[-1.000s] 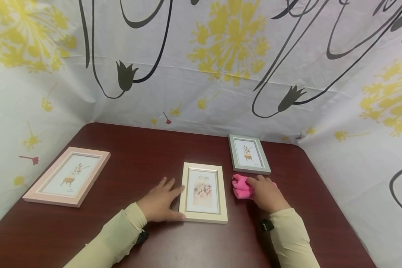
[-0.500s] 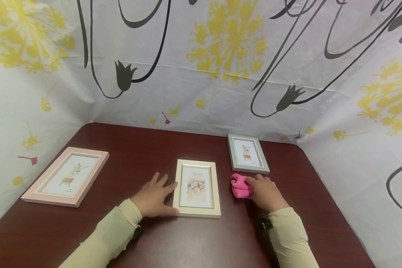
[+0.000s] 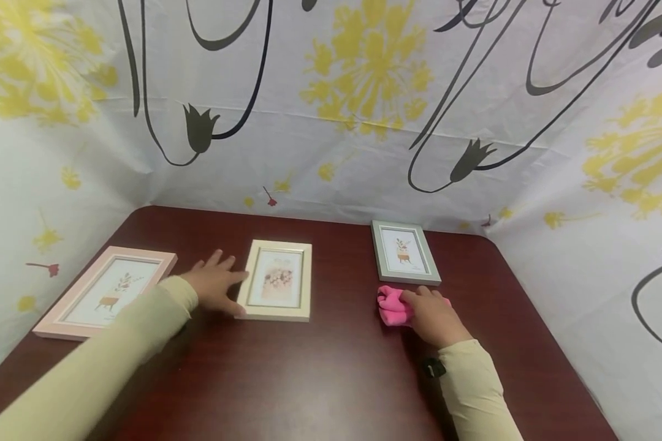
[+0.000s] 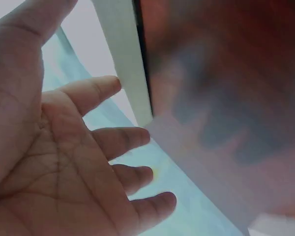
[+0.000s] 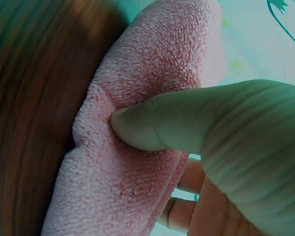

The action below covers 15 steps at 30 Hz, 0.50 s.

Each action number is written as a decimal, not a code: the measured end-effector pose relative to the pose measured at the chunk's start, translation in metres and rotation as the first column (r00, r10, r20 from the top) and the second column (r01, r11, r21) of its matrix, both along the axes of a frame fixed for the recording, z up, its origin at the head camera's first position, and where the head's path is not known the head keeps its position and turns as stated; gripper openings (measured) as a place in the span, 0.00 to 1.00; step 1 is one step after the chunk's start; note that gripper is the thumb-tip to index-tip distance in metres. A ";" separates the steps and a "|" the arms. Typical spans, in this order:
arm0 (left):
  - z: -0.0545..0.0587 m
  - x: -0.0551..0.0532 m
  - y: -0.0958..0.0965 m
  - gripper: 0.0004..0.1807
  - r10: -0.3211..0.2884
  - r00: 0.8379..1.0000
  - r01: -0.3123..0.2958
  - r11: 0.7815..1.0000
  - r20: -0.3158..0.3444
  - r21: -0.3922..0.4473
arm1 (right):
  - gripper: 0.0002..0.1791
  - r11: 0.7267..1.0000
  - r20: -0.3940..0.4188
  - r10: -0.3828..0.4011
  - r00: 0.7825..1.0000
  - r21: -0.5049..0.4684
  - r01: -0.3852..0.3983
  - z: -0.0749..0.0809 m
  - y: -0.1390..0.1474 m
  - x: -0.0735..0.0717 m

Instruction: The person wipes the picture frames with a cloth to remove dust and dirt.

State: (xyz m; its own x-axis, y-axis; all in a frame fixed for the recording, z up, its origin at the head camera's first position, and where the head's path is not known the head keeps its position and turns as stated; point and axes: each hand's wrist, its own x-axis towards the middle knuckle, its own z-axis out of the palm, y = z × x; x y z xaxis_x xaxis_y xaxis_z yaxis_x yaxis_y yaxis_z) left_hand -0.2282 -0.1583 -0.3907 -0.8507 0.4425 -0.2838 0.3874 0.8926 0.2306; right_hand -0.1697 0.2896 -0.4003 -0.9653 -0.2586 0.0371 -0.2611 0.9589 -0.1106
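Note:
A cream picture frame (image 3: pixel 306 288) with a pink flower print lies flat on the table, left of its middle. My left hand (image 3: pixel 214 286) touches that frame's left edge with thumb and forefinger, the fingers spread. In the left wrist view the same hand (image 4: pixel 64 157) shows its palm and extended fingers beside the frame's edge (image 4: pixel 125 54). My right hand (image 3: pixel 434 318) grips a folded pink cloth (image 3: pixel 393 306) on the table. The right wrist view shows the thumb pressing into the fluffy cloth (image 5: pixel 137 64), with fingers behind it.
A pink picture frame (image 3: pixel 110 260) lies at the table's left, partly covered by the left sleeve (image 3: pixel 105 349). A grey-green picture frame (image 3: pixel 379 251) lies at the back right, just beyond the cloth. Patterned white sheeting (image 3: pixel 287 141) borders the dark red table (image 3: pixel 309 380).
My left hand and the cream frame have moved left and away toward the back of the table. The right hand and the cloth stay in place.

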 end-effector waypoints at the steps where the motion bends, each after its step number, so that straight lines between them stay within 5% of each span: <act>1: 0.001 -0.007 -0.007 0.55 0.001 1.000 -0.001 1.000 -0.003 -0.015 | 0.19 1.000 0.001 -0.001 1.000 0.001 0.001 0.000 0.000 0.000; 7: 0.010 -0.042 -0.046 0.53 0.042 0.999 -0.041 0.993 0.004 -0.109 | 0.19 1.000 0.006 -0.002 1.000 -0.002 0.002 -0.001 -0.005 -0.001; 15: 0.024 -0.063 -0.085 0.44 0.058 0.996 -0.076 0.950 -0.069 -0.303 | 0.20 1.000 0.026 -0.015 1.000 0.000 0.015 0.001 -0.012 -0.001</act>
